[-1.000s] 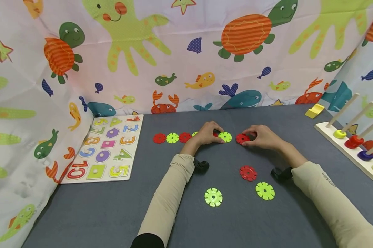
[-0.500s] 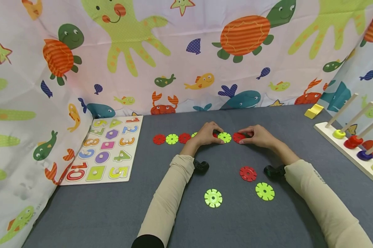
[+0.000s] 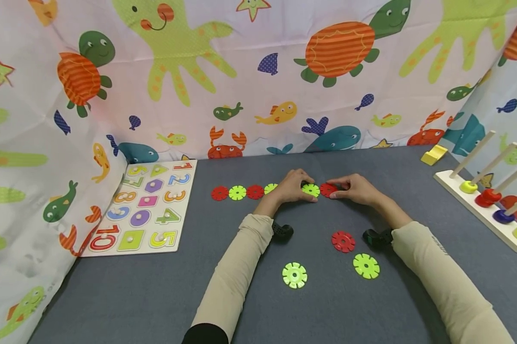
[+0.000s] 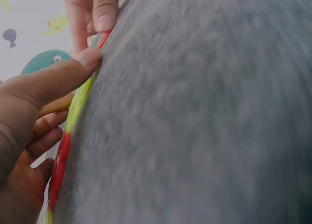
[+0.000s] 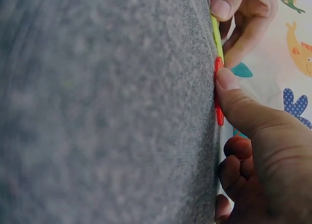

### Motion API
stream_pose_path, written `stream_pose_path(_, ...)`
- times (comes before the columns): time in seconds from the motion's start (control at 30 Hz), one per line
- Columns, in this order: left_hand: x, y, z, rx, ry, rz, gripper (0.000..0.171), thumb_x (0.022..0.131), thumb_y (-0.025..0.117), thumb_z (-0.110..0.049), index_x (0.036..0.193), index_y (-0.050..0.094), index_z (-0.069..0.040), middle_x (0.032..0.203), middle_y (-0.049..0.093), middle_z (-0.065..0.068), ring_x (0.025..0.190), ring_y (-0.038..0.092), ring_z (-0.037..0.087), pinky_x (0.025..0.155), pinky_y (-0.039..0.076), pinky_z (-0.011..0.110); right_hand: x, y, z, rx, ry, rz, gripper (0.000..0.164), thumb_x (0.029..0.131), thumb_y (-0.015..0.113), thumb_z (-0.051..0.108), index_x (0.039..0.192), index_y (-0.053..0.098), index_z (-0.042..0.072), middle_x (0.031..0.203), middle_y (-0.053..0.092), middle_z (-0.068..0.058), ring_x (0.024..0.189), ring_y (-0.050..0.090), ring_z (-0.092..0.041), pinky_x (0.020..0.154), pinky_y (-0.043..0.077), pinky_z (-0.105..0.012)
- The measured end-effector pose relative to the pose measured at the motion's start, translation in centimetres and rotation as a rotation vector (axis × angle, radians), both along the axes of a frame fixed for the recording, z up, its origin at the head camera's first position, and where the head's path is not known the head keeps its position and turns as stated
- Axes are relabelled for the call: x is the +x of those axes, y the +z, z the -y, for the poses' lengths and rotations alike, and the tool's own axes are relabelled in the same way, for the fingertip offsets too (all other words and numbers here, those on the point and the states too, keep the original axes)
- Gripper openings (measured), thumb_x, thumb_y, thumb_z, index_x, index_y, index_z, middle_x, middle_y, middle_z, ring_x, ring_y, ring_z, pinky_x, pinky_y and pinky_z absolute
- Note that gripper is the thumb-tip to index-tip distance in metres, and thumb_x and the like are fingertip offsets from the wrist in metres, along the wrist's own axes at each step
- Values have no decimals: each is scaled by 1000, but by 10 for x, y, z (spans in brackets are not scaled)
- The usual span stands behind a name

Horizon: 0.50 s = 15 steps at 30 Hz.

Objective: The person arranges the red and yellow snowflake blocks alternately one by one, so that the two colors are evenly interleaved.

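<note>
A row of flat notched plastic discs in red and yellow-green lies across the table. My left hand (image 3: 289, 186) pinches the yellow-green disc (image 3: 311, 190) near the row's right end, thumb at its near edge in the left wrist view. My right hand (image 3: 356, 188) pinches the red end disc (image 3: 328, 190) between thumb and fingers; it touches the yellow-green one. Left of my left hand show a red disc (image 3: 220, 193), a yellow-green disc (image 3: 237, 192) and more of the row. Part of the row is hidden behind my left hand.
Nearer me lie a loose red disc (image 3: 343, 241) and two yellow-green discs, one at right (image 3: 366, 266), one at left (image 3: 295, 275). A number puzzle board (image 3: 148, 208) lies left. At right are a peg stacker (image 3: 473, 200) and a yellow block (image 3: 434, 155). A printed curtain hangs behind.
My right hand has moved left with the red disc, closing the gap to the yellow-green disc. My left hand has shifted slightly right over that yellow-green disc.
</note>
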<state>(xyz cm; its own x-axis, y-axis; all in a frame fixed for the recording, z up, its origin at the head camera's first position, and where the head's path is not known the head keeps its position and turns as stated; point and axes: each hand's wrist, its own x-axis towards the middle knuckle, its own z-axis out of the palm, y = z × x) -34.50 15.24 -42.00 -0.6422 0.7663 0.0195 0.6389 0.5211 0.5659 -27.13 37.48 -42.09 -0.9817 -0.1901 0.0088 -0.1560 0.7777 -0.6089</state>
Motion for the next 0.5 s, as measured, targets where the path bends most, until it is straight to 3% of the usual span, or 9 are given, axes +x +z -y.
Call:
stream_pose_path(0.17,3,3,-14,-2,-18,-12,56,74,75,-38,122,61,-15,120,50,2,113,40,18,97,37,31,3,2,-3,-28,3,-8,52,80,70,31,125,59,9,58,28,3,51,23,-7,49,21,-25)
stream_pose_path(0.27,4,4,-21,-2,-45,-22,53,75,75,-37,122,61,-15,120,50,2,113,40,18,97,37,31,10,5,-2,-26,-20,-63,47,81,70,29,123,60,8,57,28,4,49,24,-6,47,23,-24)
stream_pose_path(0.4,3,4,-27,-1,-74,-4,50,77,74,-34,121,62,-14,119,50,3,114,40,18,97,36,31,33,18,13,95,-13,-257,39,78,73,27,113,67,9,55,33,5,47,27,-5,46,24,-23)
stream_pose_path(0.5,1,2,-31,-7,-81,5,48,78,72,-32,121,62,-14,121,50,4,115,40,18,98,35,31,60,28,33,191,74,-377,38,72,78,26,107,70,10,57,39,6,49,28,-3,48,24,-21)
